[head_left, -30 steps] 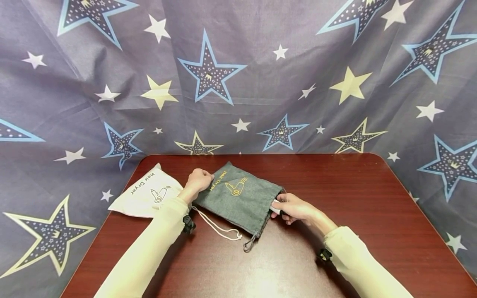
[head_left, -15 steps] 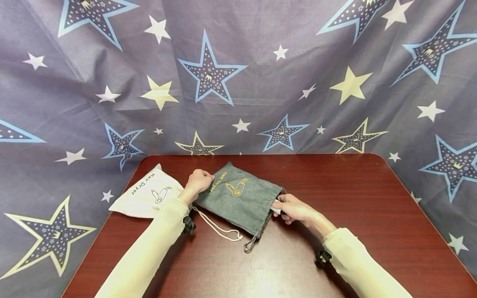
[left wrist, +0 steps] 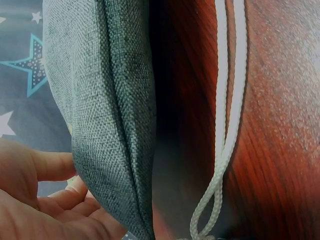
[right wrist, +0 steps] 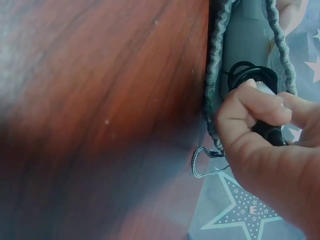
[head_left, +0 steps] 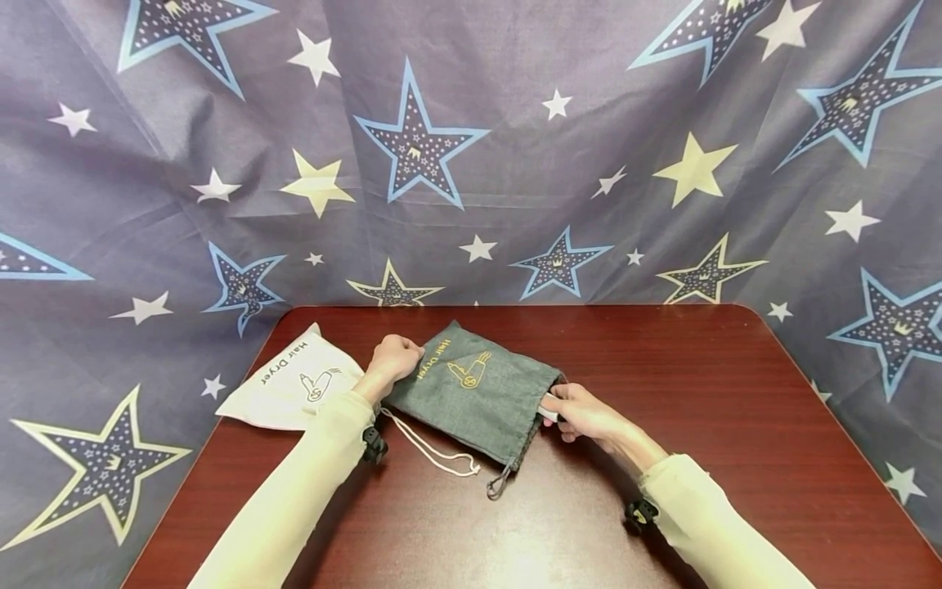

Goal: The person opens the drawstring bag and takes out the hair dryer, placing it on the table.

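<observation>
A dark grey drawstring bag, printed "Hair Dryer" in yellow, lies on the table with its mouth toward the right. My left hand pinches its far-left end; the left wrist view shows the thumb and fingers at the cloth. At the mouth, my right hand grips a white handle-like piece. In the right wrist view, a coiled black cord sits by the fingers, inside the opening edged by a gathered hem. Whatever lies deeper in the bag is hidden.
A white bag, also printed "Hair Dryer", lies left of the grey one, partly behind my left forearm. Its white cord trails across the red-brown table. A star-patterned curtain hangs behind the table.
The black bit by my right fingers has gone from sight in the head view, and the white piece has shifted slightly in my grip. My left hand and the bag have hardly moved.
</observation>
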`<action>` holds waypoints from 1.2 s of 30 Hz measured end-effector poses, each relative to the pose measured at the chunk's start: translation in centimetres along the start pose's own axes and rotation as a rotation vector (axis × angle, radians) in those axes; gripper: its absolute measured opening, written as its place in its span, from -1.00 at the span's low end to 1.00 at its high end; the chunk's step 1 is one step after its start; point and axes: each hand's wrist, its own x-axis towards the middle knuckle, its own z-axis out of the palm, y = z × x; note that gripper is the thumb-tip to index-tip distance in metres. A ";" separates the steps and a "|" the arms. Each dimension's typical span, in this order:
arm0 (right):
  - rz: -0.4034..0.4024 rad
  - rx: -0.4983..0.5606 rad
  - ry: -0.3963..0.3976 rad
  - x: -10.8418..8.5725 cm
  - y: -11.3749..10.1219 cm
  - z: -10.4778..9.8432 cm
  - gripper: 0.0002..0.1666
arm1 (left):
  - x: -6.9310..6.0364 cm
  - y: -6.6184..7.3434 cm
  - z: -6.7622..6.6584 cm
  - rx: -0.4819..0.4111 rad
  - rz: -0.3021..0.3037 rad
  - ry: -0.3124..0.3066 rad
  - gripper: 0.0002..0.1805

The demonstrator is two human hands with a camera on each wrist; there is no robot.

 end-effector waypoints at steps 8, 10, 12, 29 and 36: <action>-0.007 0.012 -0.001 -0.4 0.1 -0.2 -0.66 | 0.1 0.1 0.1 -0.003 -0.004 0.009 -0.74; -0.015 0.013 -0.005 -0.6 0.1 -0.2 -0.65 | 0.1 0.1 0.1 0.000 -0.003 0.013 -0.75; -0.021 0.009 -0.009 -0.7 0.1 -0.2 -0.63 | 0.1 0.1 0.1 0.002 -0.003 0.016 -0.75; -0.032 0.022 -0.005 -1.3 0.5 -0.4 -0.58 | 0.2 0.0 0.1 -0.001 -0.006 0.017 -0.75; -0.022 0.007 0.009 -1.3 0.7 -0.4 -0.57 | 0.3 -0.2 0.2 0.007 -0.002 0.031 -0.76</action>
